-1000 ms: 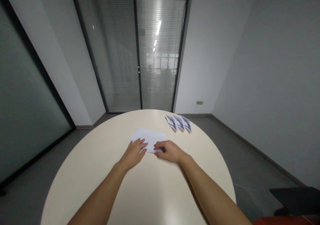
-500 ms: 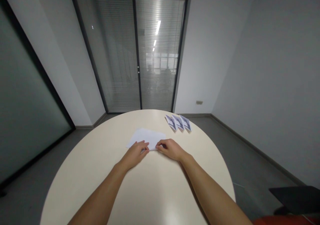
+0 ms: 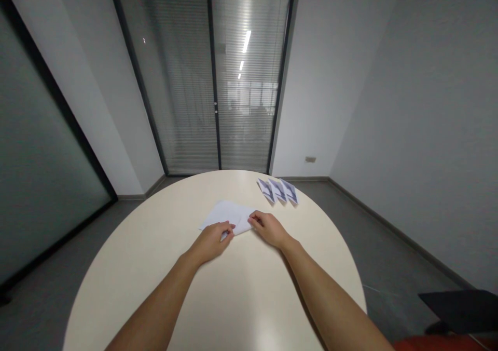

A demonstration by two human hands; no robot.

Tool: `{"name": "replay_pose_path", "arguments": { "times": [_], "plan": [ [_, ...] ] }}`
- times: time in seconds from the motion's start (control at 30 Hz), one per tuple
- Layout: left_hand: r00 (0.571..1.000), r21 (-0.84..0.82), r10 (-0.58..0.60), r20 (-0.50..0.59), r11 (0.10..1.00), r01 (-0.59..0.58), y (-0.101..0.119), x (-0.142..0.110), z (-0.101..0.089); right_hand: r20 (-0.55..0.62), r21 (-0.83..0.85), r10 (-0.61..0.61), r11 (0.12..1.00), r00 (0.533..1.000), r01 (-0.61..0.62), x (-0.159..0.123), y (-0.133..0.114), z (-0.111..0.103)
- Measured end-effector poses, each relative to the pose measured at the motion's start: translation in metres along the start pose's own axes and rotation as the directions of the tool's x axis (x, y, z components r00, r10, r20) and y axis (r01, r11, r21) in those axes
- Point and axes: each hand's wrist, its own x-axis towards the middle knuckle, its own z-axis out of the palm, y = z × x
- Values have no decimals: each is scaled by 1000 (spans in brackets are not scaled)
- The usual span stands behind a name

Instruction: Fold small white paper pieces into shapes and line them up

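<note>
A white sheet of paper (image 3: 224,212) lies on the round table in front of me, its near edge raised slightly between my hands. My left hand (image 3: 213,239) pinches that near edge with thumb and fingers, covering the paper's lower left part. At the right end of the same edge, my right hand (image 3: 268,227) is closed on the paper between thumb and fingertips. Beyond the right hand, three folded paper pieces (image 3: 277,191) with bluish-grey printing lie in an overlapping row.
The cream round table (image 3: 155,268) has its far rim close to a glass door (image 3: 249,133) with blinds. A dark flat object (image 3: 462,309) is at the lower right, above something red (image 3: 439,343). A socket (image 3: 310,159) is on the wall.
My left fingers, spread flat on the sheet earlier, have drawn together into a pinch at its near edge. My right hand has slid slightly right and away. The paper has turned a little.
</note>
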Motion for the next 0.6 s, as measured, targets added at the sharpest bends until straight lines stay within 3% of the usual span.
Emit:
{"name": "replay_pose_path", "arguments": {
  "times": [0.6],
  "plan": [
    [1000, 56, -2, -18, 998, 3, -6, -1, 4, -61, 26, 20, 999, 998, -18, 1, 10, 7]
  ]
}}
